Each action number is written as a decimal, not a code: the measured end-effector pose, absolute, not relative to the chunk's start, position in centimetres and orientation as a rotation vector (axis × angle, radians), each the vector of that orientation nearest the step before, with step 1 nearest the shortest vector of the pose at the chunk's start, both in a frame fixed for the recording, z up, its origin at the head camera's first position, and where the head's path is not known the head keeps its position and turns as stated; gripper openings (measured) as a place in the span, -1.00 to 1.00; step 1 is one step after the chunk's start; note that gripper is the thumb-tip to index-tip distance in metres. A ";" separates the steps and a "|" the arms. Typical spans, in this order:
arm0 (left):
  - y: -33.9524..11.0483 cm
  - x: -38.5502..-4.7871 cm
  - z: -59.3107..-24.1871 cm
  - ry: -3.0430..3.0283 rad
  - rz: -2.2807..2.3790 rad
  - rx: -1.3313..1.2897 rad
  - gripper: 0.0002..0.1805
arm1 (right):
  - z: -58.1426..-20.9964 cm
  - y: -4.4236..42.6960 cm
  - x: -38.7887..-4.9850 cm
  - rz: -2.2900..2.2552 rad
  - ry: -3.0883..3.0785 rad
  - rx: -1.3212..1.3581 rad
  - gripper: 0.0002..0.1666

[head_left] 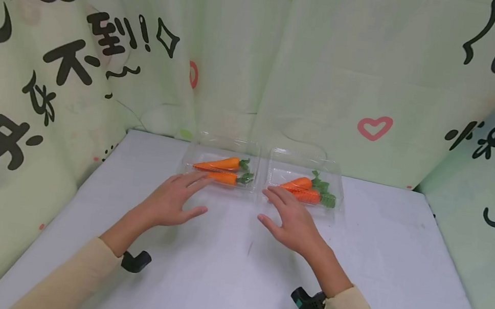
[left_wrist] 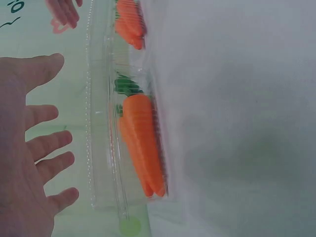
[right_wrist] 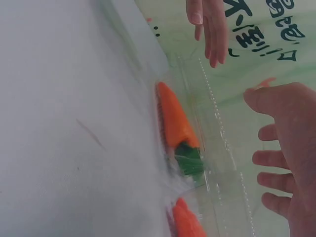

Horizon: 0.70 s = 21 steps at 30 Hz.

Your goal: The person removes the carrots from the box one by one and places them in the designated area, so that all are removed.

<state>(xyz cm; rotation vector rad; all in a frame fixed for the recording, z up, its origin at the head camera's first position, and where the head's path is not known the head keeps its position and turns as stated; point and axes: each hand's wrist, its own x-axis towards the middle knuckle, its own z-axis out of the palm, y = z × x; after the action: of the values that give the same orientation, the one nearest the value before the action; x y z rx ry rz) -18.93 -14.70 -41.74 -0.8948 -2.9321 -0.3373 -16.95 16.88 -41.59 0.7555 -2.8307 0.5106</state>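
Two clear plastic boxes stand side by side at the back of the white table. The left plastic box [head_left: 192, 154] holds two orange carrots [head_left: 223, 164] with green tops. Inside the right plastic box [head_left: 280, 162] lie two more carrots [head_left: 309, 196]. My left hand [head_left: 172, 199] is held out near the left box's front edge, fingers spread, also seen in the left wrist view. My right hand [head_left: 297, 222] reaches toward the right box in the same way, its fingers extended. Nothing is in either palm. Whether any fingertip touches a box cannot be told.
A white cloth covers the table [head_left: 231, 286]. Pale green curtains [head_left: 321, 81] with black writing and pink hearts hang behind and at both sides. Black wrist devices [head_left: 136, 261] sit at both cuffs.
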 end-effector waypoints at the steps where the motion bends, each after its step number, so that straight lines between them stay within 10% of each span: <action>1: -14.8 -18.9 -41.8 -2.931 -0.343 -0.892 -0.24 | -41.6 16.8 -17.0 0.512 -2.827 0.758 -0.28; 21: -15.9 -18.7 -42.1 -2.959 -0.389 -0.799 -0.23 | -41.1 15.8 -17.8 0.534 -2.859 0.758 -0.28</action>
<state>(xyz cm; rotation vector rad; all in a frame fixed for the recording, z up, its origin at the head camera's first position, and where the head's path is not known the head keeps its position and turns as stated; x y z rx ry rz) -18.69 -15.85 -42.09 -0.7990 -2.9591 -0.3887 -17.76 15.79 -41.14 0.7581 -2.8593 0.5336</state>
